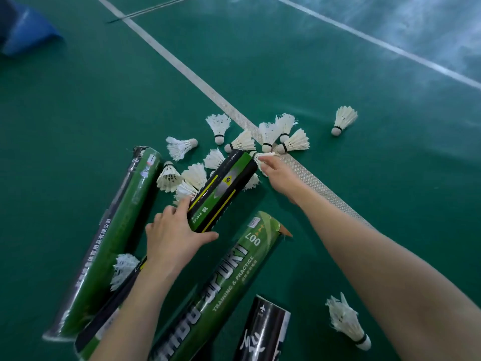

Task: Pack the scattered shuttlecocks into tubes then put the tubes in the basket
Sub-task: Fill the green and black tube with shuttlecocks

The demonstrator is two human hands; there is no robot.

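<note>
My left hand (173,231) grips the near end of a black-and-green tube (223,190) that points away from me, tilted toward the right. At the tube's far mouth my right hand (277,173) pinches a white shuttlecock (257,157), partly hidden by the fingers. Several white shuttlecocks (242,142) lie scattered on the green floor around and beyond the tube. One lone shuttlecock (343,119) lies farther right, another shuttlecock (347,323) near my right forearm. No basket is in view.
Three more tubes lie near me: a long green tube (112,238) at left, a green "Training & Practice" tube (234,272) in the middle, a black tube (265,332) at the bottom. A white court line (197,82) crosses the floor. A blue object (28,29) sits top left.
</note>
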